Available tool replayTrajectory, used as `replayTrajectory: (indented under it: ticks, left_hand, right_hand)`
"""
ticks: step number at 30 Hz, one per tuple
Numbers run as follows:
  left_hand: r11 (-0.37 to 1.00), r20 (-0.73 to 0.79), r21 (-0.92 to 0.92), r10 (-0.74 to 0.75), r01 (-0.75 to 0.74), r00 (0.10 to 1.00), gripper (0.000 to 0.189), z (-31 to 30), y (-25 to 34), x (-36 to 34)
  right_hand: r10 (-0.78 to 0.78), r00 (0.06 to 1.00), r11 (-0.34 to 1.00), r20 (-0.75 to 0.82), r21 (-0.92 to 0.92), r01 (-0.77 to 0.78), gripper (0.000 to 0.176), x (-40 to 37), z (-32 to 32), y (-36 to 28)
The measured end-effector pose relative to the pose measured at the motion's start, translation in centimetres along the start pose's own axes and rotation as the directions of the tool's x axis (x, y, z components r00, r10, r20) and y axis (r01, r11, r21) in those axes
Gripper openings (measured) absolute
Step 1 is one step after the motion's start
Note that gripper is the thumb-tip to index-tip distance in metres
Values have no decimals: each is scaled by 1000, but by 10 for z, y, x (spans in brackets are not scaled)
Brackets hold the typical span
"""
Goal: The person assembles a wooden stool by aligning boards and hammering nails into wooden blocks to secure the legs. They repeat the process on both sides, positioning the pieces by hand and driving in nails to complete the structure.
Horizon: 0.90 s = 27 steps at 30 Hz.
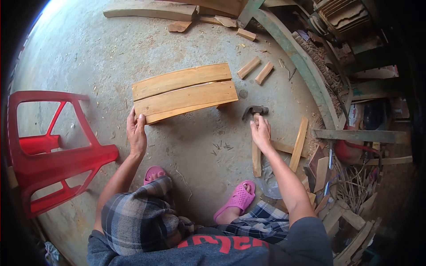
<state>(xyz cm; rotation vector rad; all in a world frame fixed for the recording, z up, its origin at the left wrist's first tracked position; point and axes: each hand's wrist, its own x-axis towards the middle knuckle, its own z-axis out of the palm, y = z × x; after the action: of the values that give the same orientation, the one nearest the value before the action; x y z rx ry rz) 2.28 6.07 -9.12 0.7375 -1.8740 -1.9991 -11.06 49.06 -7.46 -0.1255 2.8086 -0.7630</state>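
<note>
A low wooden stool (186,99), its top made of two planks with a narrow gap between them, stands on the concrete floor in front of me. At its near left corner my left hand (136,135) grips the plank edge, thumb against the upper side. Part of a support shows under the right end; the rest of the underside is hidden. To the right of the stool, a claw hammer (256,155) has its handle pointing towards me. My right hand (262,133) is closed around that handle just below the metal head. Several loose nails (220,146) lie between the hands.
A red plastic chair (66,159) lies tipped at left. Two short wood blocks (249,67) sit beyond the hammer. Wood strips (299,144), a clear plastic bag (269,182) and scrap wood (350,217) crowd the right side. A beam (151,9) lies at the back.
</note>
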Motion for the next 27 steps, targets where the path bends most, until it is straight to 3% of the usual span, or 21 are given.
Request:
replayTrajectory:
  ticks: [1, 3, 4, 5, 7, 9, 10, 12, 15, 17, 19, 22, 23, 25, 27]
  left_hand:
    - [1000, 7, 12, 7, -7, 1000, 54, 3, 8, 2]
    - [999, -97, 2, 52, -52, 994, 55, 11, 24, 7]
    - [998, -127, 52, 27, -21, 992, 59, 8, 23, 17]
    - [998, -119, 63, 36, -28, 992, 59, 4, 25, 26]
    - [964, -72, -79, -260, 254, 963, 60, 1, 41, 42]
    - [946, 9, -54, -320, 320, 947, 61, 2, 58, 49]
    - [908, 17, -68, -414, 414, 910, 59, 7, 66, 51]
    - [852, 22, -96, -514, 514, 857, 63, 22, 80, 51]
    - [866, 48, -79, -491, 493, 870, 65, 33, 91, 56]
    - [883, 57, -72, -461, 464, 886, 67, 29, 88, 64]
    - [892, 62, -62, -444, 448, 894, 69, 22, 80, 72]
    - [916, -70, 201, -339, 346, 938, 75, 29, 85, 78]
    - [916, -78, 202, -339, 348, 938, 75, 25, 74, 83]
    - [836, -76, 534, -103, 128, 992, 76, 23, 57, 94]
    - [773, -82, 627, -57, 96, 995, 71, 15, 50, 96]
  right_hand:
    - [5, 1000, 1000, -5, 14, -5, 40, 11, 0, -9]
    - [-78, 996, 943, -43, 321, 88, 41, 30, 7, -30]
    - [-74, 996, 939, -51, 332, 87, 41, 36, 8, -44]
    - [-53, 998, 888, -30, 456, 60, 45, 40, 8, -57]
    - [-37, 999, 811, -15, 583, 39, 49, 45, 17, -71]
    - [-52, 997, 841, 60, 541, 11, 52, 49, 27, -82]
    - [-12, 981, 698, 193, 705, -130, 52, 39, 15, -101]
    - [4, 985, 686, 175, 716, -130, 52, 36, 22, -104]
    - [-6, 989, 664, 146, 741, -105, 52, 35, 30, -101]
    - [-56, 998, 765, -7, 642, 47, 52, 31, 45, -92]
    - [-48, 999, 773, -21, 633, 51, 51, 16, 41, -102]
    - [-1, 999, 840, -33, 542, 19, 51, 1, 39, -115]
    - [-6, 1000, 838, -27, 545, 20, 51, 0, 38, -115]
    - [-131, 987, 950, -98, 273, 153, 47, 3, 29, -118]
    - [-111, 990, 949, -89, 286, 132, 45, 12, 28, -118]
